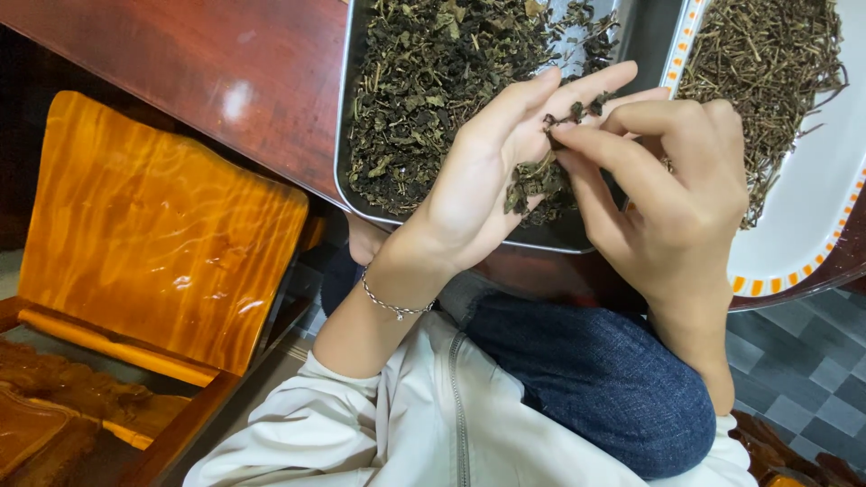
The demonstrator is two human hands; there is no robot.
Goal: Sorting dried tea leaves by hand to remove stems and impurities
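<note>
Hands meet at frame centre: the left hand, palm open, cradles a clump of dried leaves, while the right hand pinches a sprig between thumb and forefinger, above a metal tray beside a white plate of stems.

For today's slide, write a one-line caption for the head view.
Left hand cradles dried leaves while right hand picks at them over a metal tray, beside a plate of stems.
</note>
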